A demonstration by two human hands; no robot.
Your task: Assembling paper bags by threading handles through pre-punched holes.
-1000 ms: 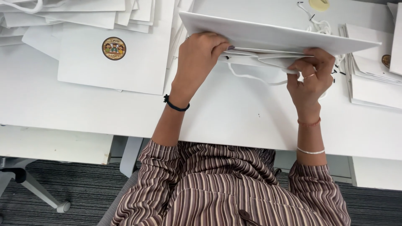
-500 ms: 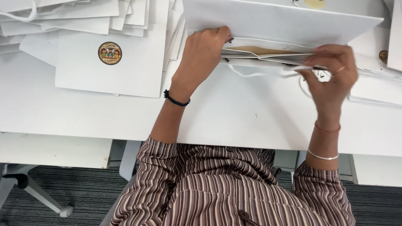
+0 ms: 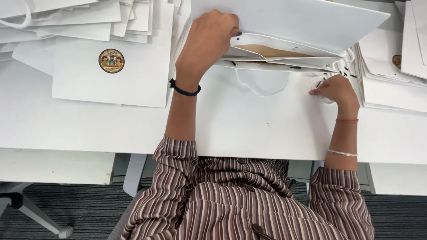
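white paper bag point(image 3: 293, 22) at twelve o'clock feels light, creasable; left hand point(image 3: 207, 42) pinches its mouth edge, right hand point(image 3: 336, 89) curls on a cord handle point(image 3: 262, 82).

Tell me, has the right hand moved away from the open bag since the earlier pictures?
Yes. The right hand has left the white paper bag's open edge and dropped toward the person, onto the table.

White paper bag point(image 3: 307, 24) top centre, mouth open toward person, brown insert inside. Flat white bag point(image 3: 129, 75) on left w/ round brown-rimmed multicolour sticker point(image 3: 111, 61). More flat white bags stacked top left point(image 3: 66, 18) & far right point(image 3: 391, 84); brown round sticker point(image 3: 396, 61) partly visible on right stack.
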